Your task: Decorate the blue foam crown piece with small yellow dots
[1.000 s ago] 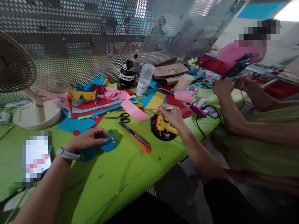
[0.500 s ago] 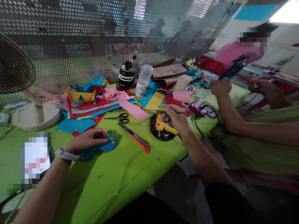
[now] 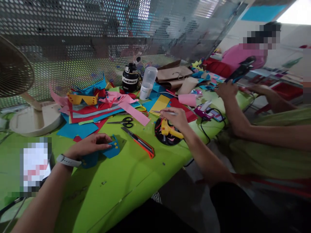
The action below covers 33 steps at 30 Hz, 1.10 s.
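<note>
My left hand (image 3: 93,144) pinches a blue paper mask (image 3: 112,150) dotted with small yellow squares, keeping it on the green table. Part of the mask is hidden under the fingers and palm. Held in my right hand (image 3: 176,117) are slim, pointed metal tweezers (image 3: 156,112), their tip directed left. Below that hand, a yellow glue gun (image 3: 167,129) rests on a round black dish (image 3: 159,137) containing paper scraps. Between my hands lie an orange utility knife (image 3: 141,144) with its blade out and black-handled scissors (image 3: 127,122).
Coloured paper sheets (image 3: 80,129) and a yellow paper mask (image 3: 82,98) lie at the back. A black bottle (image 3: 130,77) and a clear bottle (image 3: 148,82) stand behind. A fan (image 3: 36,116) and phone (image 3: 36,165) are left. A co-worker's hands (image 3: 227,90) work at right.
My right hand has moved slightly left, bringing the tweezers' tip clear over the yellow paper's edge. My left hand stays on the blue mask. The co-worker's far hand has shifted left.
</note>
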Tool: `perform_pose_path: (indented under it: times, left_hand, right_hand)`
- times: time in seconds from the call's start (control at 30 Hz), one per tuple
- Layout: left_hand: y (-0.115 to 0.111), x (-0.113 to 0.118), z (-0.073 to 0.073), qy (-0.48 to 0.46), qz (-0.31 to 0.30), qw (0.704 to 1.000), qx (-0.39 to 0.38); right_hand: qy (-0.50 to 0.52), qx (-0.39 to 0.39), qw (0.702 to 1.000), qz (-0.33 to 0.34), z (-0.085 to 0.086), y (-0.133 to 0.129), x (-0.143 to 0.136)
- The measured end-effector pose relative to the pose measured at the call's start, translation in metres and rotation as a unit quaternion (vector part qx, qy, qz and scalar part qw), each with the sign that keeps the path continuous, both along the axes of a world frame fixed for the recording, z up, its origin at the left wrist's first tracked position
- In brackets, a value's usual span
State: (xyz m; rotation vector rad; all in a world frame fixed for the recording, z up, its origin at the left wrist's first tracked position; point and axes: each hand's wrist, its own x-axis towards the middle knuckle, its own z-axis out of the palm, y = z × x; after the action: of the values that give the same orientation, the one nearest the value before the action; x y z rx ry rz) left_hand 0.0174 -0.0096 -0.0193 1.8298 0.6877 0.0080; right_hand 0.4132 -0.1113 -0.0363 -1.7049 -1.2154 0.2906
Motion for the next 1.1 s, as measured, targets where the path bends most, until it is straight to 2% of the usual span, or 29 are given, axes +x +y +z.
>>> perform_pose_path:
  times: [0.1,0.2,0.47,1.1]
  left_hand:
    - [0.001,0.000,0.000,-0.003,-0.005,1.000,-0.004]
    - [0.001,0.000,0.000,0.000,-0.007,1.000,-0.004]
    - [0.000,0.001,0.000,0.008,0.003,1.000,0.009]
    - [-0.001,0.001,0.002,0.019,0.001,1.000,0.022]
  right_hand:
    - [0.042,-0.025,0.999,0.022,-0.012,-0.005,0.003]
    - [0.065,-0.033,0.997,0.032,-0.017,-0.006,0.002]
    - [-0.012,-0.046,0.997,0.058,-0.008,-0.016,-0.005]
    - [-0.075,-0.055,0.990,0.104,-0.011,-0.018,-0.001]
